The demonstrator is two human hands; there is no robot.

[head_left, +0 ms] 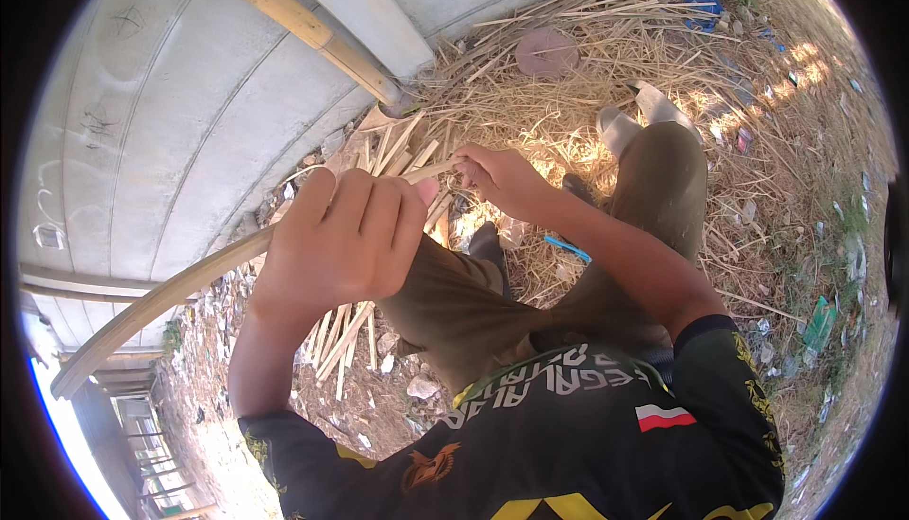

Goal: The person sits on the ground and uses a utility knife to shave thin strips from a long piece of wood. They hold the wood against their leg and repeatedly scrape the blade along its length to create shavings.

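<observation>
A long, pale bamboo strip point(180, 293) runs slantwise across the view, its wide end out at the far left and its other end toward the middle. My left hand point(346, 236) is closed round it, knuckles up, close to the camera. Further along, my right hand point(502, 179) pinches the strip near its other end; whether those fingers also hold something small is hidden. Beneath both hands lie cut bamboo pieces point(407, 151), with more split sticks point(341, 345) below my left wrist. My legs are bent on either side of a heap of shavings point(540, 288).
A grey panel wall point(189, 94) stands at the left and far side, with a bamboo pole point(284, 13) leaning by it. A round, flat brownish thing point(547, 51) lies among long strips. A blue object point(568, 247) sits between my legs. Green plastic litter point(819, 326) lies at right.
</observation>
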